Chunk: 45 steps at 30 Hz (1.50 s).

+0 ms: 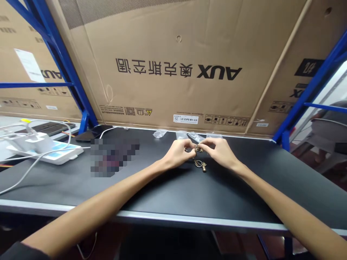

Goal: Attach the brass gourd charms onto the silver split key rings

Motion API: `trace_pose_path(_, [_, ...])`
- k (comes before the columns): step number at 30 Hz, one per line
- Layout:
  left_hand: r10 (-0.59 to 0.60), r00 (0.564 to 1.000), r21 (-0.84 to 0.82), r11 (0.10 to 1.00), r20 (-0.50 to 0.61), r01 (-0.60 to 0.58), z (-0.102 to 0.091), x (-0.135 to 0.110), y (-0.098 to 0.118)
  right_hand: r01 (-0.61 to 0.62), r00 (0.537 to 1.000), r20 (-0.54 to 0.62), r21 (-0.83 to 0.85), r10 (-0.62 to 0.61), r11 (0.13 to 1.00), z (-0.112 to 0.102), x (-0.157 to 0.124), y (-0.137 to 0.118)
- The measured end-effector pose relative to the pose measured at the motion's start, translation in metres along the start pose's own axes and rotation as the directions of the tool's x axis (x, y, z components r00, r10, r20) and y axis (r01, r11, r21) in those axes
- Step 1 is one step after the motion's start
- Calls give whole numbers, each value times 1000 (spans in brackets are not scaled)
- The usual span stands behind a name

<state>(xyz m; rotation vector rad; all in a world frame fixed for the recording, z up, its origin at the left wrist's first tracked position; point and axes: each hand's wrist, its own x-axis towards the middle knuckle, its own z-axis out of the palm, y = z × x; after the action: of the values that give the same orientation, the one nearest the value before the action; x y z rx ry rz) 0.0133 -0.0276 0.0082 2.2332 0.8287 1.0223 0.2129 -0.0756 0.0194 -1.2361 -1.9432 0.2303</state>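
Observation:
My left hand (180,153) is closed in a pinch on a small bronze-coloured metal piece with a ring (187,149). From the other side, my right hand (221,151) pinches the small bronze-coloured metal piece (198,148) at the same spot, its fingertips almost meeting those of the left. My fingers partly cover these pieces, so their exact shape and whether they are joined cannot be made out. Just below my hands, a bronze-coloured metal ring with a short stub (200,164) lies on the black tabletop (168,195).
Crumpled clear plastic bags (159,133) lie along the table's back edge. A large cardboard box (173,94) stands behind, between blue metal posts (65,68). At the left are a white power strip (51,150) with cables, a dark phone-like slab (93,133) and a pixelated patch.

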Motion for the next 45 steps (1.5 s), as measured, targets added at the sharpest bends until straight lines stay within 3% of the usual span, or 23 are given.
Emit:
trace_pose_path(9, [68, 997, 8, 998, 33, -68, -2, -1, 2, 70, 997, -8, -46, -70, 997, 4, -3, -2])
trace_pose_path(16, [-14, 997, 8, 1000, 77, 14, -6, 1, 4, 122, 992, -28, -55, -124, 991, 7, -4, 1])
trace_pose_path(21, [-99, 988, -157, 981, 115, 117, -6, 3, 0, 138, 988, -42, -159, -147, 977, 7, -4, 1])
trace_pose_path(27, [17, 990, -98, 995, 140, -4, -6, 4, -5, 132, 990, -40, -141, -139, 981, 8, -4, 1])
trace_pose_path(34, [-75, 997, -16, 997, 8, 75, -5, 3, -1, 190, 981, -6, -142, -193, 971, 10, -7, -5])
trace_pose_path(36, [-34, 999, 44, 998, -13, 35, -5, 3, -1, 184, 982, -21, -171, -190, 968, 11, -7, -5])
trace_pose_path(40, [217, 976, 164, 962, 18, -217, -6, 3, -3, 164, 980, -80, -200, -183, 966, 9, -6, -1])
trace_pose_path(43, [202, 979, 239, 951, -2, -196, -7, 4, -5, 170, 978, -89, -202, -191, 964, 7, -5, 0])
trace_pose_path(45, [164, 986, 201, 967, -25, -156, -6, 4, -5, 181, 976, -84, -210, -202, 961, 7, -5, 0])
